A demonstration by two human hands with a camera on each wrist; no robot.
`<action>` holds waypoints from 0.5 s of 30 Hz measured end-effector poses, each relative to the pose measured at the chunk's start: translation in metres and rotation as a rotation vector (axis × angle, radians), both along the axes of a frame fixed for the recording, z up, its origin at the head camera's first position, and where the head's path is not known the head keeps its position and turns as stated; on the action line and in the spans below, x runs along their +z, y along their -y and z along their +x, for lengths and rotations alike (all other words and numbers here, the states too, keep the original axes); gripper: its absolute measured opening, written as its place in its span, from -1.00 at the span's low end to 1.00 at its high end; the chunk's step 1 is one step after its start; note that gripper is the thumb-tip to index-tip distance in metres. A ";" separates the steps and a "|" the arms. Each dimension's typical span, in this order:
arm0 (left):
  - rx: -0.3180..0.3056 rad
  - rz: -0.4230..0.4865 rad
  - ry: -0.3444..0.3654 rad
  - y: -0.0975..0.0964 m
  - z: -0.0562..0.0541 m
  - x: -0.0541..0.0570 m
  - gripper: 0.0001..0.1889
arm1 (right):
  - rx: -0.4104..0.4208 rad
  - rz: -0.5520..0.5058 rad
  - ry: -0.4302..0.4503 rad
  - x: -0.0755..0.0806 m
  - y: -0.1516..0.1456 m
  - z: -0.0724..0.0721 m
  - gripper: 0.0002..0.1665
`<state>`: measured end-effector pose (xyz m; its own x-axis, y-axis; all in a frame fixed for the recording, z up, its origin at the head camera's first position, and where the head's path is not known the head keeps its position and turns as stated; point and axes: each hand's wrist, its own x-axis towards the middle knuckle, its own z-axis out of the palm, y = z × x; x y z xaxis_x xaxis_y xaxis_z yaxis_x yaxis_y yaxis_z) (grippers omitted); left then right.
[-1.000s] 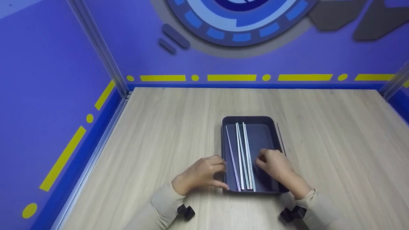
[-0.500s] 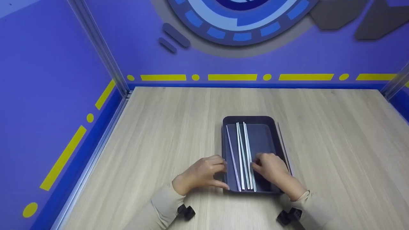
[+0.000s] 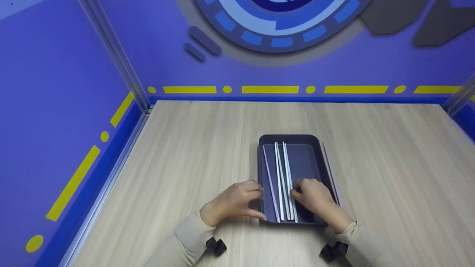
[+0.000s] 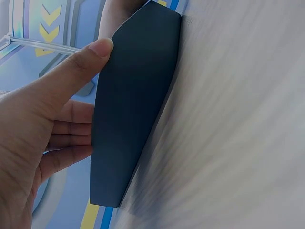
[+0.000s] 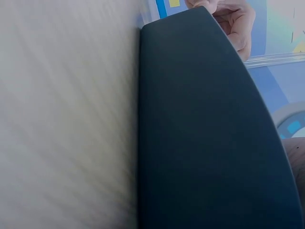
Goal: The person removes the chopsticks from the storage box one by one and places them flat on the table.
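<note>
A dark rectangular tray (image 3: 303,139) lies on the table with several slim metallic chopsticks (image 3: 277,167) lengthwise inside, in silver, pale green and lavender. At its front left corner, my left hand (image 3: 235,200) holds the rim; the left wrist view shows the thumb on the near wall (image 4: 133,105) and the fingers along the side. My right hand (image 3: 315,194) reaches inside with curled fingers, its thumb and forefinger pinching at the rightmost chopstick. Its fingertips are partly hidden. The tray wall (image 5: 209,124) blocks most of that hand in the right wrist view.
Another thin chopstick (image 3: 335,185) lies outside, along the tray's right side, partly behind the right hand. The wood-grain table (image 3: 193,155) is bounded by a blue back wall (image 3: 259,74) and a blue left wall (image 3: 55,111).
My right hand has moved left and slightly nearer, from the tray's right part to the rightmost chopstick. The left hand stays at the corner, and the chopsticks keep their places.
</note>
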<state>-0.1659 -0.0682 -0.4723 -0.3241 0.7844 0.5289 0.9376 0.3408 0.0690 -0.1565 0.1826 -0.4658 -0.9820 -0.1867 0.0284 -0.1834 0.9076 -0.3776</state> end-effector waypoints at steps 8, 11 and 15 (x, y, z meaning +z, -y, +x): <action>-0.009 0.014 0.012 0.000 0.000 0.000 -0.50 | -0.011 0.009 0.016 -0.002 0.002 -0.001 -0.60; -0.013 0.015 0.015 0.000 0.000 0.000 -0.50 | -0.013 0.007 0.018 -0.002 0.002 -0.001 -0.60; -0.016 0.017 0.013 0.000 -0.001 0.000 -0.50 | -0.017 0.011 0.020 -0.001 0.003 -0.001 -0.59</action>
<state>-0.1667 -0.0682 -0.4725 -0.3185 0.7804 0.5380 0.9419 0.3246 0.0867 -0.1578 0.1791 -0.4670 -0.9855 -0.1698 0.0065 -0.1601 0.9147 -0.3712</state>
